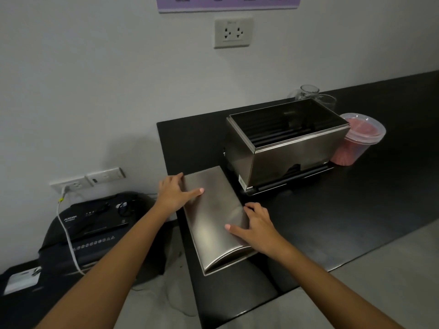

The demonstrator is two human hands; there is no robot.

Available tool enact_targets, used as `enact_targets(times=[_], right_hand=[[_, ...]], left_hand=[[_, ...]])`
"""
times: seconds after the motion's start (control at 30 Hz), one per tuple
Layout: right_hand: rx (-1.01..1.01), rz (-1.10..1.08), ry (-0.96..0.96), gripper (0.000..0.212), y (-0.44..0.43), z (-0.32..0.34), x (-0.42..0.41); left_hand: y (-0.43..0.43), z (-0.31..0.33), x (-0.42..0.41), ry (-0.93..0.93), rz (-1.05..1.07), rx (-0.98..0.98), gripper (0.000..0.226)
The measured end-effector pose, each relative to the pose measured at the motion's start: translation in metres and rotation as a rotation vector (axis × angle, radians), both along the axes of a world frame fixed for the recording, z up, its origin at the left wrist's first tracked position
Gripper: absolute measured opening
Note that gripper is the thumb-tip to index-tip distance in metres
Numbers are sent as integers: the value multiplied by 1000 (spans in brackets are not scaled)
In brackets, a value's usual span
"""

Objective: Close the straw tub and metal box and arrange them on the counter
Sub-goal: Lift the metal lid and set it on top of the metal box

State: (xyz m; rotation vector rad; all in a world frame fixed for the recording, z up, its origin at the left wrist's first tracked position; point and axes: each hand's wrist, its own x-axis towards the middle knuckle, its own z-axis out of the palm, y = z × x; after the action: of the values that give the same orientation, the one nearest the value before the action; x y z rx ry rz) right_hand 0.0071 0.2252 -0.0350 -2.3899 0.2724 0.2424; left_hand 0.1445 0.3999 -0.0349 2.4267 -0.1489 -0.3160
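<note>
1. Working across the black counter [332, 210], we have every task piece within reach on its dark top.
2. The metal box [287, 148] sits toward one o'clock from our hands, its top open and dark rods showing inside. It looks rigid and fairly heavy, so we judge it best shifted by gripping both short ends rather than the thin rim.
3. The metal lid [213, 219] lies flat at the near left corner of the counter, at seven o'clock from the box and just apart from it. Its brushed, curved sheet should be stiff, light and slippery, with edges that could bite; we would lift it by its two long sides.
4. The straw tub [356, 138] stands at three o'clock of the box, touching or nearly so. The clear plastic will flex if squeezed, and its lid seems already on, though we cannot tell if it is pressed home.
5. Our left hand [175, 193] rests on the lid's far left edge, fingers spread and curled over it.
6. Our right hand [254, 224] lies on the near right side, fingers splayed flat, not yet lifting.
</note>
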Motion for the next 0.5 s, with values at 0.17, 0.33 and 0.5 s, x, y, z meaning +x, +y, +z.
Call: enact_targets(times=[0.17, 0.33, 0.5], right_hand=[[-6, 53, 26, 72, 2, 1, 4], [-1, 71, 12, 73, 5, 2, 4], [-18, 76, 7, 74, 9, 2, 5]], left_hand=[[10, 6, -5, 93, 42, -57, 86], [17, -1, -15, 175, 286, -239, 99], [22, -7, -12, 266, 318, -414, 63]])
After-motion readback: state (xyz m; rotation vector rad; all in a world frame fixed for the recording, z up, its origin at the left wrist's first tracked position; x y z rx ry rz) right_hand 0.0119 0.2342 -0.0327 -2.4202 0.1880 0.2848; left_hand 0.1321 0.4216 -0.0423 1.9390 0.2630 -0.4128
